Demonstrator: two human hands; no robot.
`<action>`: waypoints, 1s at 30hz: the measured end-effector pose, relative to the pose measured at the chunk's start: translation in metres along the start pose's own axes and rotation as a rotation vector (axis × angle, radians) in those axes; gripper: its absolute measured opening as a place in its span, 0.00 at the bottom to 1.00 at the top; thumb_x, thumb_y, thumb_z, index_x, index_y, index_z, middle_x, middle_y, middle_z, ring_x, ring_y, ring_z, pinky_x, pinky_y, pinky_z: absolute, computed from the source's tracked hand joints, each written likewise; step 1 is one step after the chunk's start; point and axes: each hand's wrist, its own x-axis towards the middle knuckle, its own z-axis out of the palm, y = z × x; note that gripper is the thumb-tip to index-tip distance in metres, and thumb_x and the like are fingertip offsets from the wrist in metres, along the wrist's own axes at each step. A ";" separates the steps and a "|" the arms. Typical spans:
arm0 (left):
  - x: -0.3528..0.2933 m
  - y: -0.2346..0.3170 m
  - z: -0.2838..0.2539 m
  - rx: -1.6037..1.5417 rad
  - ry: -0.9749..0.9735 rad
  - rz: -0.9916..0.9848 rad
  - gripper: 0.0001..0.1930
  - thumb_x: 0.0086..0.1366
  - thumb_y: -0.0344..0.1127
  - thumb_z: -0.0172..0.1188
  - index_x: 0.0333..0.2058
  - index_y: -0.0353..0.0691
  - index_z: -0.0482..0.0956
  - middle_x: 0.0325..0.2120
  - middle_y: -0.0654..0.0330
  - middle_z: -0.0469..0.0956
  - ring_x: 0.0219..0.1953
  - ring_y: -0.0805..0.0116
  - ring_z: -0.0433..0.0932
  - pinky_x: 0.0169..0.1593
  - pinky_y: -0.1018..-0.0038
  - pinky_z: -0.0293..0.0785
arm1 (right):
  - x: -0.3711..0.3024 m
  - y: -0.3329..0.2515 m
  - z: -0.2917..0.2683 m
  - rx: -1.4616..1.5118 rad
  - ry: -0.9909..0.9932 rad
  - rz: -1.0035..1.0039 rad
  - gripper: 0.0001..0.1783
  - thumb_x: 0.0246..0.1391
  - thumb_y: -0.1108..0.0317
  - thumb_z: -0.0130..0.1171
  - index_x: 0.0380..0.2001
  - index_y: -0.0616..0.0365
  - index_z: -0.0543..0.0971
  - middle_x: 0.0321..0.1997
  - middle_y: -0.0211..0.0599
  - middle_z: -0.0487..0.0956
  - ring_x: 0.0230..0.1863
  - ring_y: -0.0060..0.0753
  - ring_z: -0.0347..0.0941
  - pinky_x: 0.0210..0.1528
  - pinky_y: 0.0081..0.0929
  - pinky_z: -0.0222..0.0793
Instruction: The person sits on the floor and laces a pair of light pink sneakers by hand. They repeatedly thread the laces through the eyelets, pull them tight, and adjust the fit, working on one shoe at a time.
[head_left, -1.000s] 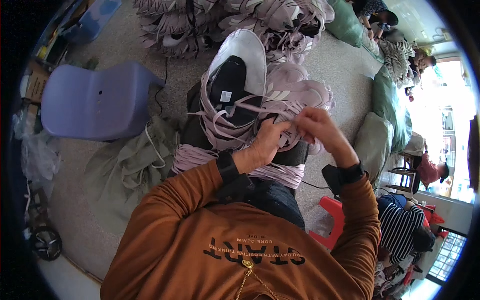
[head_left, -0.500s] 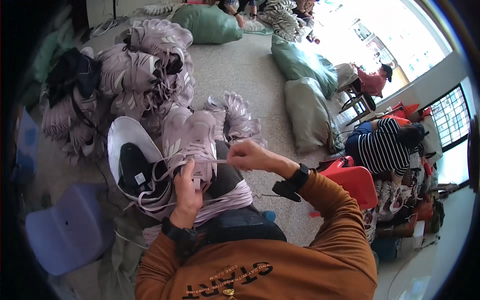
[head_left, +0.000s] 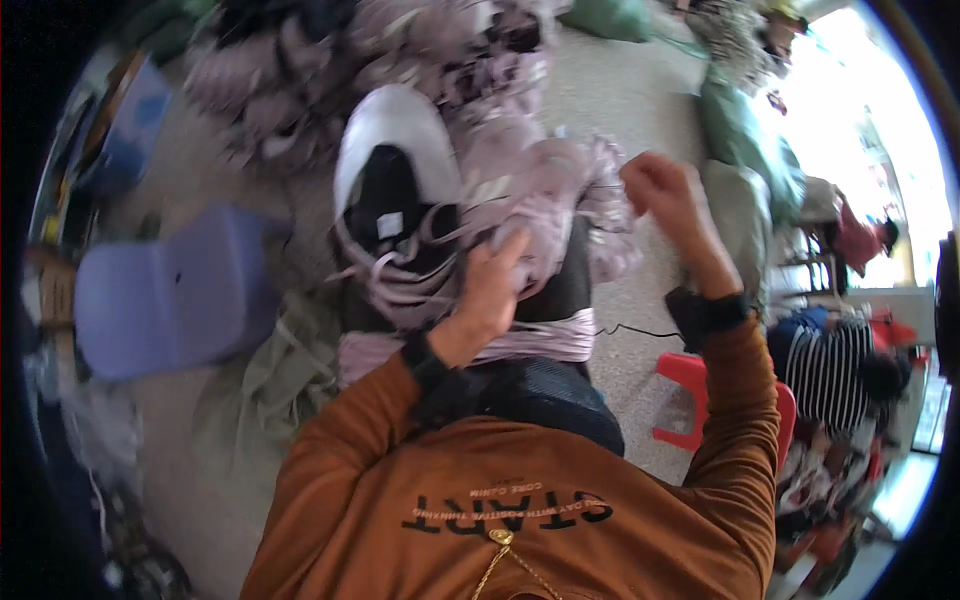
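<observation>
L hand (head_left: 488,288): holding pink upper (head_left: 553,190), far edge of lap (head_left: 568,285). R hand (head_left: 662,188): blurred, grip unclear. Risk: loose laces (head_left: 383,268) poss. snag if yanked.

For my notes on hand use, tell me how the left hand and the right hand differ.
The left hand is on the pink shoe; the right hand is out to the right, apart from it. The left hand's thumb is extended, while the right hand's fingers are curled; blur hides whether they hold anything. Both are bare, with orange-brown sleeves and dark wrist bands.
</observation>
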 end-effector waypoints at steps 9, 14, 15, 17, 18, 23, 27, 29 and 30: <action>-0.001 0.008 0.011 -0.096 0.121 -0.105 0.18 0.68 0.45 0.60 0.51 0.42 0.78 0.43 0.62 0.80 0.44 0.70 0.80 0.44 0.69 0.77 | 0.020 -0.010 0.075 -0.054 -0.323 -0.127 0.08 0.61 0.70 0.61 0.38 0.66 0.79 0.28 0.33 0.80 0.30 0.21 0.75 0.36 0.23 0.72; -0.001 0.011 0.013 -0.106 0.139 -0.118 0.18 0.66 0.44 0.61 0.51 0.43 0.79 0.42 0.62 0.80 0.43 0.71 0.79 0.43 0.69 0.78 | 0.021 -0.022 0.079 -0.171 -0.302 -0.217 0.09 0.59 0.70 0.63 0.38 0.64 0.80 0.29 0.38 0.80 0.31 0.25 0.76 0.35 0.28 0.71; -0.001 0.010 0.013 -0.095 0.145 -0.121 0.18 0.66 0.44 0.62 0.51 0.43 0.79 0.42 0.62 0.80 0.44 0.71 0.79 0.44 0.69 0.78 | 0.023 -0.023 0.080 -0.200 -0.318 -0.257 0.09 0.59 0.70 0.63 0.38 0.64 0.80 0.29 0.39 0.80 0.31 0.28 0.76 0.36 0.29 0.71; -0.002 0.012 0.014 -0.068 0.154 -0.130 0.18 0.66 0.43 0.62 0.52 0.43 0.79 0.42 0.62 0.79 0.44 0.71 0.79 0.44 0.69 0.78 | 0.027 -0.026 0.081 -0.256 -0.345 -0.336 0.08 0.58 0.70 0.63 0.37 0.64 0.81 0.29 0.40 0.80 0.32 0.33 0.77 0.36 0.30 0.71; -0.003 0.013 0.016 -0.063 0.167 -0.124 0.18 0.66 0.43 0.62 0.52 0.43 0.79 0.42 0.62 0.79 0.44 0.71 0.78 0.44 0.69 0.77 | 0.028 -0.031 0.081 -0.278 -0.365 -0.334 0.08 0.58 0.70 0.62 0.37 0.64 0.81 0.29 0.41 0.80 0.32 0.36 0.77 0.36 0.32 0.71; -0.001 0.010 0.016 -0.047 0.135 -0.003 0.17 0.66 0.41 0.61 0.50 0.40 0.79 0.43 0.62 0.79 0.45 0.72 0.77 0.45 0.72 0.74 | 0.037 -0.039 0.083 -0.330 -0.462 -0.338 0.07 0.57 0.71 0.62 0.32 0.64 0.80 0.28 0.46 0.79 0.32 0.49 0.77 0.37 0.38 0.71; 0.002 0.003 0.012 -0.047 0.103 0.008 0.15 0.67 0.41 0.60 0.49 0.39 0.80 0.43 0.63 0.79 0.44 0.74 0.77 0.47 0.74 0.72 | 0.050 -0.039 0.079 -0.499 -0.604 -0.508 0.05 0.54 0.72 0.62 0.32 0.64 0.79 0.28 0.44 0.79 0.30 0.45 0.77 0.35 0.36 0.70; 0.004 0.002 0.005 -0.061 0.080 -0.043 0.15 0.68 0.41 0.60 0.48 0.39 0.80 0.43 0.64 0.79 0.44 0.76 0.77 0.47 0.74 0.71 | 0.055 -0.052 0.082 -0.653 -0.698 -0.445 0.05 0.53 0.73 0.61 0.29 0.64 0.78 0.28 0.45 0.79 0.31 0.51 0.77 0.36 0.38 0.71; 0.005 0.001 0.002 -0.067 0.079 -0.064 0.15 0.68 0.41 0.60 0.48 0.40 0.80 0.43 0.64 0.79 0.44 0.76 0.76 0.46 0.74 0.71 | 0.054 -0.053 0.085 -0.657 -0.670 -0.447 0.05 0.53 0.72 0.60 0.28 0.64 0.77 0.27 0.46 0.79 0.31 0.53 0.77 0.36 0.40 0.70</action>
